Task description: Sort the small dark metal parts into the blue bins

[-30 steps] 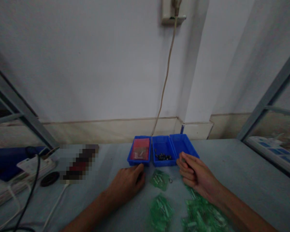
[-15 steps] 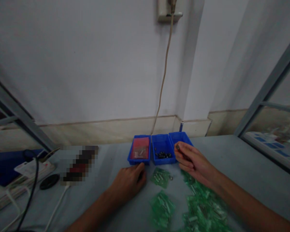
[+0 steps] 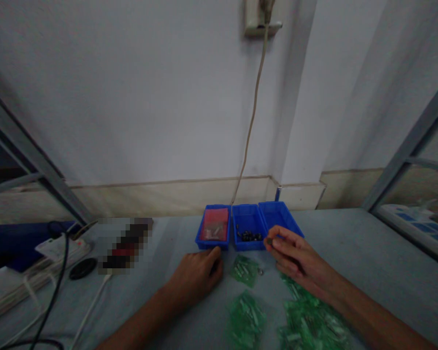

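Note:
My right hand (image 3: 295,257) pinches a small dark part (image 3: 270,240) between thumb and fingers, just in front of the right blue bin (image 3: 281,218). My left hand (image 3: 199,272) rests on the table with its fingers curled, by the front of the left blue bin (image 3: 198,238); what it may hold is hidden. That bin contains a red packet (image 3: 216,221) with a clear bag on it. Several dark round pieces (image 3: 250,236) lie in the middle blue bin (image 3: 247,218). A green bag (image 3: 245,270) with metal parts lies between my hands, beside a small metal piece (image 3: 260,271).
Another green bag (image 3: 246,318) and a pile of green bags (image 3: 312,321) lie nearer on the table (image 3: 354,248). At left are a power strip (image 3: 63,250), cables, a black disc (image 3: 83,269) and a pixelated object (image 3: 126,248). Metal frame bars (image 3: 394,167) stand at both sides.
My right hand has lowered slightly, with the small part still pinched, and uncovers more of the right bin. The view has shifted a little. My left hand stays by the left bin.

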A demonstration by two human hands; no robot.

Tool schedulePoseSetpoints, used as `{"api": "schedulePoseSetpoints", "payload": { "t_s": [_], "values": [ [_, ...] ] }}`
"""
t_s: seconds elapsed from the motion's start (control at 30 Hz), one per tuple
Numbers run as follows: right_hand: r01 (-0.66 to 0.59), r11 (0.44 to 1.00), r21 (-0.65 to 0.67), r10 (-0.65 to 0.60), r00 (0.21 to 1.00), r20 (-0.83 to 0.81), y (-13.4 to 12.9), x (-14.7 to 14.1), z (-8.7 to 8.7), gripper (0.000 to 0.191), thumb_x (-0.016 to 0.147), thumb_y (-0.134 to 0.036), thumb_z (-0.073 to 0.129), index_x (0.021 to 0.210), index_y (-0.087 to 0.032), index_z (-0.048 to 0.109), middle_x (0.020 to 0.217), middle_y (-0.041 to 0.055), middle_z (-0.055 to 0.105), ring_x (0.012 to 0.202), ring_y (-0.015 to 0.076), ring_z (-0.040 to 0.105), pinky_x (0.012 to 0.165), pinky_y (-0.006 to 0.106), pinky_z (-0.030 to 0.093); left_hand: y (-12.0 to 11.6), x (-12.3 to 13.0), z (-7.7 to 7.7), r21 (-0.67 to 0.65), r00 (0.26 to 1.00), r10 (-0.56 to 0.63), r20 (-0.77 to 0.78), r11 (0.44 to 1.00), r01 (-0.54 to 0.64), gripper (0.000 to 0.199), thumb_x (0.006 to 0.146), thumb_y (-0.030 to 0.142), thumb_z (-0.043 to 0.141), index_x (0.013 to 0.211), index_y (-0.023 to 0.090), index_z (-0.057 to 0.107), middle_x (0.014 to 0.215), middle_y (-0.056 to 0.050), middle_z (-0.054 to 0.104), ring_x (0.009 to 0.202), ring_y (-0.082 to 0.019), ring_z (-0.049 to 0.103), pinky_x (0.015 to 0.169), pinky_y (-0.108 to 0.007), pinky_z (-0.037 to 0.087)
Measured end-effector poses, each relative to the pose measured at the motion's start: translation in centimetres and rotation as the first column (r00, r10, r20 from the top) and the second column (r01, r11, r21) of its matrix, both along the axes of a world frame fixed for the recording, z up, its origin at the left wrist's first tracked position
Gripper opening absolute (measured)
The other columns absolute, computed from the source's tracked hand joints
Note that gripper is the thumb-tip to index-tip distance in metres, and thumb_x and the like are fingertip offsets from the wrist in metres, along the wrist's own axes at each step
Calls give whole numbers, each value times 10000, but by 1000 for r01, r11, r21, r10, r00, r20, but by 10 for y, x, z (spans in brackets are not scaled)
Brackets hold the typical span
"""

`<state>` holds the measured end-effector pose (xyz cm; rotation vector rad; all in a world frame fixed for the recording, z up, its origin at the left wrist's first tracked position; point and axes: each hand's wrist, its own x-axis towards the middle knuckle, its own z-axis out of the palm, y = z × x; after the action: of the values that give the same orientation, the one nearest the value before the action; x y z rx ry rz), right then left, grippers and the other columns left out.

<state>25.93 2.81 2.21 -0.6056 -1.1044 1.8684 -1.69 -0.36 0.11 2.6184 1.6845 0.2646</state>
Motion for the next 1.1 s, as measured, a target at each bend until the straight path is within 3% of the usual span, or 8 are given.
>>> {"api": "schedulePoseSetpoints", "payload": {
  "t_s": [0.43, 0.63, 0.77, 0.93, 1.1],
  "values": [
    [44, 999, 29, -46, 997, 68, -3, -8, -5, 219, 822, -310, 789, 893, -180, 629, 847, 10, 664, 406, -12, 298, 379, 167, 154, 0, -2, -6, 49, 999, -46, 22, 998, 45, 106, 962, 253, 455, 898, 223, 535, 832, -7, 697, 672, -154, 642, 601, -246, 441],
    [71, 997, 2, -71, 996, 56, 0, -6, 8, 187, 877, -318, 741, 965, -179, 652, 819, 7, 629, 421, 5, 265, 377, 174, 161, 0, -1, -4, 43, 997, -63, 48, 997, 61, 123, 973, 268, 452, 919, 225, 553, 851, -14, 701, 694, -162, 656, 619, -252, 466],
    [7, 1000, -13, -6, 996, 93, 10, -2, 21, 208, 902, -359, 711, 954, -171, 637, 833, 19, 612, 437, 12, 284, 381, 166, 169, 0, -1, -5, 51, 995, -80, 56, 996, 78, 120, 969, 255, 454, 916, 227, 558, 858, -14, 695, 711, -162, 658, 638, -250, 476],
    [-19, 999, -36, 18, 999, -32, 25, -2, 29, 301, 909, -395, 695, 772, -163, 560, 623, -66, 392, 439, 36, 159, 367, 163, 151, 0, -1, -5, 42, 996, -76, 48, 996, 74, 129, 972, 250, 440, 931, 226, 560, 881, -18, 694, 721, -162, 660, 638, -253, 473],
    [-25, 995, -100, 16, 995, -97, 16, -6, 20, 376, 928, -431, 663, 709, -180, 490, 578, -94, 276, 440, 48, 80, 359, 165, 139, 1, -1, -5, 41, 996, -75, 44, 996, 73, 138, 970, 253, 434, 925, 226, 561, 865, -15, 697, 720, -164, 658, 641, -259, 473]
  ]
}}
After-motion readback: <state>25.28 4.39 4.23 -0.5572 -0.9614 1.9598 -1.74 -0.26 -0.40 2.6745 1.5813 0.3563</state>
